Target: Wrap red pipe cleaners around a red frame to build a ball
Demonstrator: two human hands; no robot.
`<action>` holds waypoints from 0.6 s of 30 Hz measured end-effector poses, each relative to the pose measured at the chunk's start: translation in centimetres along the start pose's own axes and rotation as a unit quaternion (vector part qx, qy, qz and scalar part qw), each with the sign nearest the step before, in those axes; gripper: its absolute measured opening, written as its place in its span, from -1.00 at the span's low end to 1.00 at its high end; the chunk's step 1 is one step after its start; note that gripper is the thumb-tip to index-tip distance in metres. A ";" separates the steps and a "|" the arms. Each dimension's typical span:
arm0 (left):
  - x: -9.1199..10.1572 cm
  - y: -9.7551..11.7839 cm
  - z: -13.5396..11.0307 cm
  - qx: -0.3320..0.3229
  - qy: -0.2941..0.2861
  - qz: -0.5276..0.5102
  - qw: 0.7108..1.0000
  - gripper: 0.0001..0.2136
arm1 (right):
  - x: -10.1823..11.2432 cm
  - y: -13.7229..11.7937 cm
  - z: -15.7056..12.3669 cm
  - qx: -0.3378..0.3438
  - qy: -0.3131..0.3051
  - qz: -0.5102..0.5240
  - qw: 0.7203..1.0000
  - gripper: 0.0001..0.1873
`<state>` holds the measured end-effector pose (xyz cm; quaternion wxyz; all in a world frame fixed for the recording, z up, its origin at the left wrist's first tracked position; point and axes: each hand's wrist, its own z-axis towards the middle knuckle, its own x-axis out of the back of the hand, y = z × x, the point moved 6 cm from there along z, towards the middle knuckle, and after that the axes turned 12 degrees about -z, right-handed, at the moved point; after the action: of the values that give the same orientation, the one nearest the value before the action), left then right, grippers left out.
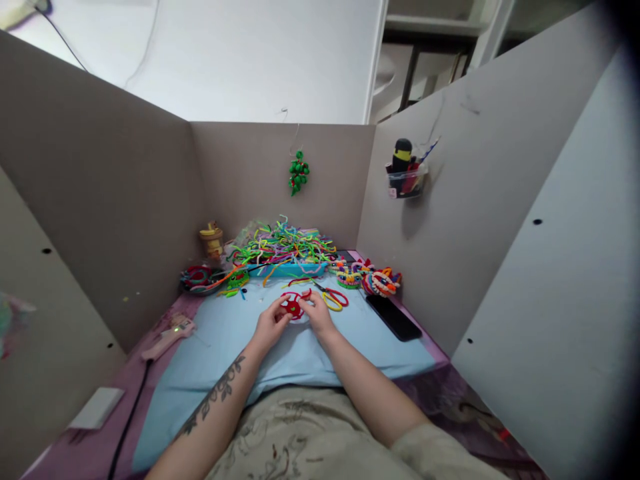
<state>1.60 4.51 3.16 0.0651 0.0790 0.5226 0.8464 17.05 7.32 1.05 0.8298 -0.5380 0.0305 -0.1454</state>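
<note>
Both my hands meet over the light blue mat (220, 347) and hold a small red pipe-cleaner piece (293, 305). My left hand (271, 325) pinches its left side with curled fingers. My right hand (316, 313) grips its right side, fingers closed. Scissors with red and yellow handles (333, 297) lie just right of my right hand. A heap of coloured pipe cleaners (280, 248) fills a blue tray behind my hands.
A black phone (393, 317) lies on the right of the mat. Finished coloured pieces (380, 281) sit by the right wall. A pink glue gun (167, 335) and its cable lie at the left. Grey partition walls (100, 200) enclose the desk; a green ornament (299, 173) hangs on the back wall.
</note>
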 end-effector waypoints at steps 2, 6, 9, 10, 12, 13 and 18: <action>0.0 0.0 0.0 0.003 -0.003 -0.007 1.000 -0.54 | -0.1 0.5 0.2 -0.012 0.003 0.015 1.000 -0.87; -0.2 0.0 0.0 0.008 -0.012 -0.019 1.000 -0.55 | -0.3 0.9 0.2 -0.022 -0.001 0.032 0.999 -0.85; -0.4 0.0 -0.1 0.008 -0.026 -0.023 0.999 -0.55 | -0.5 0.7 0.1 -0.019 -0.020 0.036 0.999 -0.83; -0.5 -0.1 -0.1 0.008 -0.030 -0.024 0.999 -0.54 | -0.6 0.6 0.1 -0.017 -0.026 0.036 0.999 -0.81; -0.5 -0.3 0.0 0.007 -0.028 -0.021 0.999 -0.54 | -0.7 0.5 0.0 -0.012 -0.035 0.034 0.999 -0.78; -0.4 -0.4 0.0 0.007 -0.023 -0.018 1.000 -0.53 | -0.7 0.4 0.0 -0.009 -0.038 0.032 0.999 -0.77; 0.8 -0.6 0.1 -0.012 0.055 0.030 0.998 -0.58 | -0.4 0.4 0.2 0.009 -0.022 0.009 1.000 -0.72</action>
<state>0.82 5.00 2.71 0.0116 0.0468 0.5123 0.8575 16.76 7.76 0.75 0.8363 -0.5333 0.0158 -0.1260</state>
